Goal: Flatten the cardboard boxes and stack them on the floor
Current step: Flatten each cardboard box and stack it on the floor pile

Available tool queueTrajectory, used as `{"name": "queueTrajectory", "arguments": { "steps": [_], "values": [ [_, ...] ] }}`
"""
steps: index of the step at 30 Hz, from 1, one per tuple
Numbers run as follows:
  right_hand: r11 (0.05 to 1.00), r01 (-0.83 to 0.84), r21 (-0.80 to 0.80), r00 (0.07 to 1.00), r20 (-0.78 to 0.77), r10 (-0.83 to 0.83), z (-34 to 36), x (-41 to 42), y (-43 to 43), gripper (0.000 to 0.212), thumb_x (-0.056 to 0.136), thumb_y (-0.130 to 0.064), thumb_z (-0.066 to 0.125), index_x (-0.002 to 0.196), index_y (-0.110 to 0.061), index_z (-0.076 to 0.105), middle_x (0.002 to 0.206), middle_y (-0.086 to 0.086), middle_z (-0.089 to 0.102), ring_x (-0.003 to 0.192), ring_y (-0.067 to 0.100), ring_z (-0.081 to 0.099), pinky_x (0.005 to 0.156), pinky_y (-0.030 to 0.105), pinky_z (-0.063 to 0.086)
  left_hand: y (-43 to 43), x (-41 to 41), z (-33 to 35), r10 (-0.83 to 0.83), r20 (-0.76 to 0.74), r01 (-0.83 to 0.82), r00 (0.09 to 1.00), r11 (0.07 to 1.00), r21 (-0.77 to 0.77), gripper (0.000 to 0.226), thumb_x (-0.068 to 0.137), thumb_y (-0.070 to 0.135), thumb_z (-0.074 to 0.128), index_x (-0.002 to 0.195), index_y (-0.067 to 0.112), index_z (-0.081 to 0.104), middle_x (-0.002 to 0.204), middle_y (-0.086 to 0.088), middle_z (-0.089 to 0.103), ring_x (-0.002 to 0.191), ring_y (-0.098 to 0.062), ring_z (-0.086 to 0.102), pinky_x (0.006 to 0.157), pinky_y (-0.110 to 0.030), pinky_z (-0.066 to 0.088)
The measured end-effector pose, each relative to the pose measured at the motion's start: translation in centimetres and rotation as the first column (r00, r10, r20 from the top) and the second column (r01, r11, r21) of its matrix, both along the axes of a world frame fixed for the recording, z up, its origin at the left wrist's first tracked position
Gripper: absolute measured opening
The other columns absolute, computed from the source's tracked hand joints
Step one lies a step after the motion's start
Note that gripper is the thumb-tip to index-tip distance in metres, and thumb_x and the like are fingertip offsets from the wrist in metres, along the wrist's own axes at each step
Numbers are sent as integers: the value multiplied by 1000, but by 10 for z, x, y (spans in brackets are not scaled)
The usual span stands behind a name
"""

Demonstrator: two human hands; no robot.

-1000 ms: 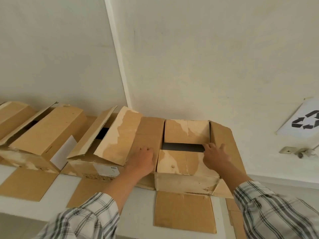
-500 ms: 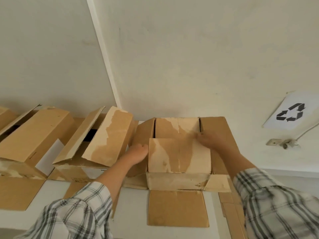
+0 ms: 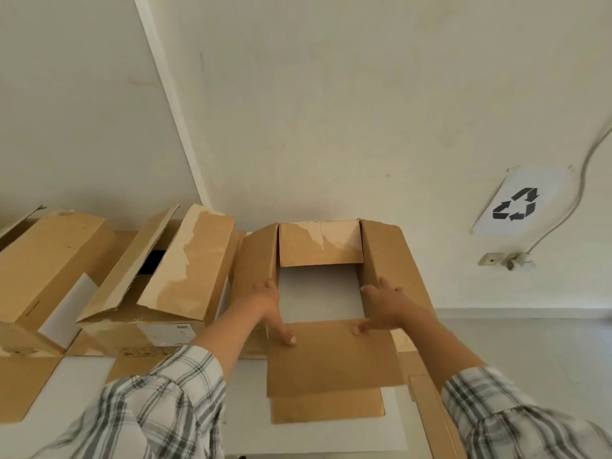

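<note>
The left box (image 3: 46, 270) stands at the left end of the white table (image 3: 79, 385), against the wall. Just beside it stands the middle box (image 3: 185, 276), top flaps raised and tilted with a dark gap between them. The open box (image 3: 390, 256) is at the table's right end, and bare table surface shows through its centre. The left hand (image 3: 265, 303) rests with straight fingers on the left side panel, thumb pressing the near flap (image 3: 331, 359). The right hand (image 3: 384, 303) lies with spread fingers on the right side panel, thumb on the same flap. Neither hand grips anything. Farther right, a recycling sign (image 3: 520, 200) and a wall socket (image 3: 490, 259) are fixed to the wall.
</note>
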State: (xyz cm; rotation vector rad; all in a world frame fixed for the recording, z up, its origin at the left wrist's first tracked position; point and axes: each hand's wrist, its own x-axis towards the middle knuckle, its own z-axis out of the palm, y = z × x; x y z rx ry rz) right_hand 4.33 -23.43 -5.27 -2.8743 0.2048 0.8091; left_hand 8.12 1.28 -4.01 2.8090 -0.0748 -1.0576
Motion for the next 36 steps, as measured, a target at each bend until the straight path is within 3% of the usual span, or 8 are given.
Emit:
{"name": "queueTrajectory", "arguments": {
  "steps": [8, 13, 16, 19, 23, 28, 32, 36],
  "values": [
    [994, 8, -110, 991, 136, 7, -7, 6, 15, 100, 75, -71, 66, 154, -30, 21, 162, 11, 9, 146, 40, 13, 112, 65, 17, 3, -8, -15, -97, 193, 83, 976, 993, 78, 128, 57, 61, 86, 149, 10, 12, 148, -11, 32, 129, -31, 44, 98, -40, 47],
    [928, 86, 363, 943, 272, -194, 2, 47, 43, 73, 93, -48, 61, 151, -16, 32, 151, 8, 37, 138, 30, 34, 109, 39, 35, 9, 18, 0, -31, 143, 31, 989, 1000, 4, 114, 76, 67, 68, 156, 11, 8, 157, -12, 29, 137, -31, 40, 104, -39, 42],
    [422, 484, 767, 800, -191, -569, -1, 70, 60, 62, 96, -32, 62, 148, -10, 37, 138, 8, 46, 123, 25, 48, 99, 34, 41, 11, 34, 2, -13, 244, 17, 970, 1000, -12, 76, 91, 56, 57, 146, 11, 34, 143, -11, 45, 124, -28, 50, 91, -35, 46],
    [-177, 645, 743, 491, -581, -650, -16, 89, 65, 52, 97, -17, 57, 145, -7, 40, 144, 13, 45, 130, 27, 48, 108, 38, 42, 12, 51, -2, -8, 324, 23, 946, 999, -43, 53, 93, 48, 56, 133, 14, 47, 127, -7, 55, 110, -25, 57, 86, -35, 50],
    [-438, 625, 646, 259, -701, -664, -36, 108, 69, 42, 96, -11, 51, 138, -10, 49, 150, 12, 38, 135, 26, 41, 111, 42, 35, 9, 74, -13, -32, 405, 60, 914, 997, -56, 49, 92, 43, 57, 133, 19, 47, 131, -4, 52, 115, -25, 54, 88, -41, 52],
    [-593, 478, 648, 213, -740, -638, -37, 126, 74, 27, 91, -4, 46, 115, -11, 56, 135, 7, 51, 124, 20, 49, 104, 42, 37, 1, 99, -26, 13, 474, 34, 880, 995, -91, 48, 94, 32, 56, 136, 16, 41, 135, -5, 43, 120, -27, 48, 87, -40, 51],
    [-370, 179, 911, 216, -404, -889, -21, 133, 96, 40, 90, -4, 53, 129, -13, 48, 114, 3, 58, 101, 19, 57, 82, 28, 42, -5, 113, -27, 58, 490, -13, 870, 995, -95, 46, 93, 25, 57, 134, 12, 40, 134, -9, 44, 118, -30, 48, 88, -40, 50],
    [555, 3, 832, 507, 477, -718, -23, 150, 105, 64, 88, -23, 60, 146, -25, 34, 149, -3, 36, 138, 16, 34, 111, 37, 30, -7, 125, -23, 46, 471, -32, 881, 999, -38, 42, 92, 19, 58, 132, 11, 46, 133, -9, 44, 118, -29, 48, 81, -34, 48]
  ]
}}
